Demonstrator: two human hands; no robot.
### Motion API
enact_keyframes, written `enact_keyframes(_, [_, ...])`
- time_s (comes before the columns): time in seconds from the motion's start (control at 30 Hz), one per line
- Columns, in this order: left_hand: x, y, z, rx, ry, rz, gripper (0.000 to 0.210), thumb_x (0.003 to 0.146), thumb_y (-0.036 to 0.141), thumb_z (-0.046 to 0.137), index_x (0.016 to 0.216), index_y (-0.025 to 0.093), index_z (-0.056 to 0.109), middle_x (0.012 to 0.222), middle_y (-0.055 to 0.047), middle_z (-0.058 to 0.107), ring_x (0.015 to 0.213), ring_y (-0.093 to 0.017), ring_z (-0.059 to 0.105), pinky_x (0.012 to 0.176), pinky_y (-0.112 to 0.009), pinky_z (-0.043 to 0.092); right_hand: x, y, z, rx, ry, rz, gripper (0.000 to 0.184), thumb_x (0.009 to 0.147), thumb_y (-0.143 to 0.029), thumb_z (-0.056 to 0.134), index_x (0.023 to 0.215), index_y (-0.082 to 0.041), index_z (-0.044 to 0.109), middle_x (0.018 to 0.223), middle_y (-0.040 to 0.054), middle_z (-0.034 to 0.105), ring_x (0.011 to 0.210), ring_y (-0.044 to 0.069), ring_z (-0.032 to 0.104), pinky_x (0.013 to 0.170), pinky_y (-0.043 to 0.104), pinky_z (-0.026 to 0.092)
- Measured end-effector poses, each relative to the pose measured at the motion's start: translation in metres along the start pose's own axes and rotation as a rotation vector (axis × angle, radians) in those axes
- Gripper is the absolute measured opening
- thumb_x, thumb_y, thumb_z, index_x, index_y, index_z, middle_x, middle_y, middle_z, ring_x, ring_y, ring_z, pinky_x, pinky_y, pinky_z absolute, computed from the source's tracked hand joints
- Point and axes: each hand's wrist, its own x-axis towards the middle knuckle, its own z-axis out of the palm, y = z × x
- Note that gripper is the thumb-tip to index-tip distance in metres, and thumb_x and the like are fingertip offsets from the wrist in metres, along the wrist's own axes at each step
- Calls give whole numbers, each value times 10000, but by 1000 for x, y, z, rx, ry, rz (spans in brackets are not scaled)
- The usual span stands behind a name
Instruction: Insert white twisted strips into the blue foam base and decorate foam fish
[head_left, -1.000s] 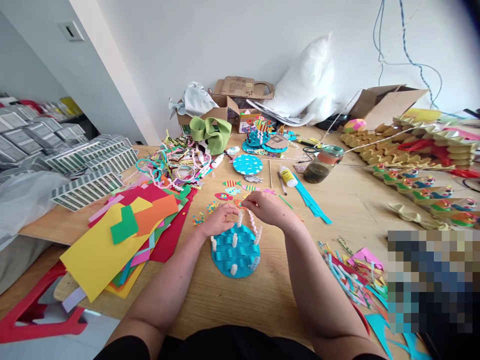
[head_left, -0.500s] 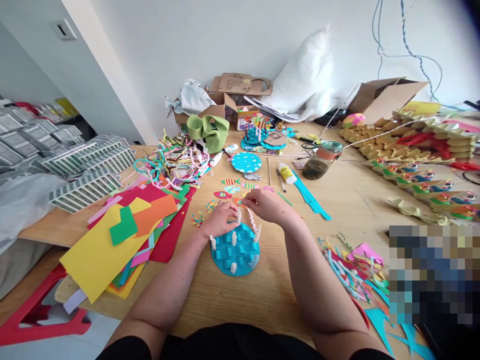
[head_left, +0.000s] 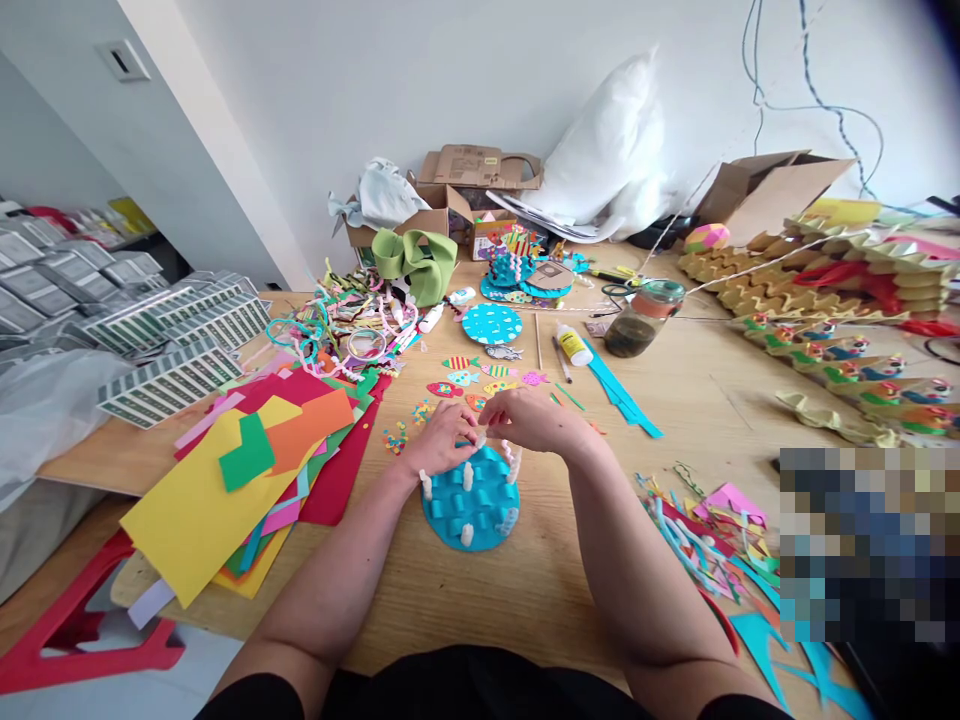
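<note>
A round blue disc with woven blue paper strips lies on the table in front of me. Short whitish posts stand on it, several around its rim. My left hand is over the far left of the disc, its fingers closed round a whitish post at the far rim. Right beside it, my right hand pinches the end of a pale pink twisted strand, mostly hidden by the fingers. The strand's other end is at the post on the right rim. Paper fish lie just beyond my hands.
Coloured paper sheets are piled at left. Behind are a glue bottle, a glass jar, a white-spotted blue disc and a finished-looking fish model. Scraps and egg trays lie at right.
My right hand has come down and slightly left, bringing the strand's end to the post at my left fingers. My left hand stays almost in place.
</note>
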Motion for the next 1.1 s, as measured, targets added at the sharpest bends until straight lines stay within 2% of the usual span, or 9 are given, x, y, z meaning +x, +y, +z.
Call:
enact_keyframes(0.3, [0, -1, -3, -11, -26, -33, 53, 700, 184, 677, 737, 216, 698, 1031, -28, 613, 1063, -217, 485, 978, -389, 384, 3, -2, 3, -19, -45, -25, 242, 703, -181, 605, 900, -210, 742, 832, 36, 729, 724, 157, 631, 601, 211, 394])
enact_keyframes(0.53, [1, 3, -6, -37, -24, -39, 118, 697, 170, 665, 811, 192, 680, 986, -42, 605, 1027, -231, 478, 914, -366, 405, 2, -17, 0, -44, -35, -28, 238, 700, -162, 588, 873, -204, 745, 776, 38, 717, 664, 139, 604, 539, 208, 342])
enact_keyframes(0.83, [2, -3, 1, -4, -15, -50, 48, 707, 189, 663, 753, 185, 651, 962, -35, 610, 1003, -228, 472, 893, -362, 396, 1, -20, 0, -81, -21, -9, 206, 721, -180, 577, 837, -203, 745, 777, 37, 722, 676, 136, 604, 539, 212, 319])
enact_keyframes(1.1, [3, 1, 0, 24, -17, -104, 53, 689, 185, 656, 742, 190, 656, 948, -37, 607, 1005, -236, 475, 888, -361, 408, 2, -21, 2, -79, -25, -7, 216, 723, -172, 558, 829, -200, 744, 787, 40, 728, 706, 146, 626, 543, 212, 327])
